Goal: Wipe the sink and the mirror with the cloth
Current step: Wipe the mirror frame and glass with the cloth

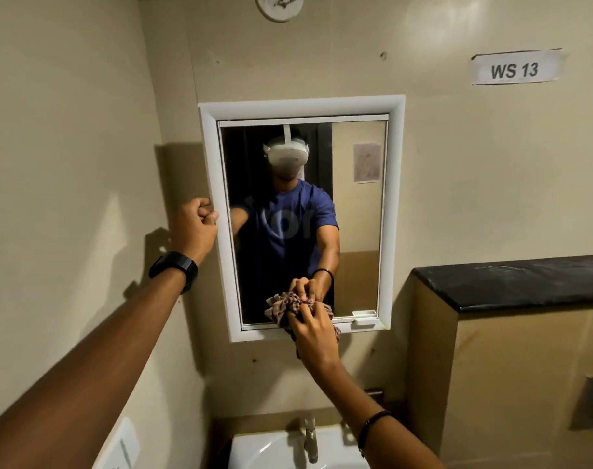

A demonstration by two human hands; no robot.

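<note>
The checked cloth (pixel 281 308) is gripped by the right hand (pixel 313 336) at the mirror's (pixel 356 231) bottom edge, with the glass lying above. The left hand (pixel 193 225) is held fisted, empty, at the frame (pixel 302 104).

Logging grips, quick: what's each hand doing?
Left hand: closed on the edge of the mirror frame.
Right hand: holding the cloth against the mirror.

white-framed rectangular wall mirror (pixel 356 231): upright on the beige wall, directly above the basin. left hand (pixel 193 225) grips the frame's left edge. crumpled brown-and-cream checked cloth (pixel 280 308): bunched in the right hand (pixel 313 336), pressed to the glass at its bottom edge, near centre. white ceramic sink (pixel 264 450): at the bottom of the view, partly cut off.
</note>
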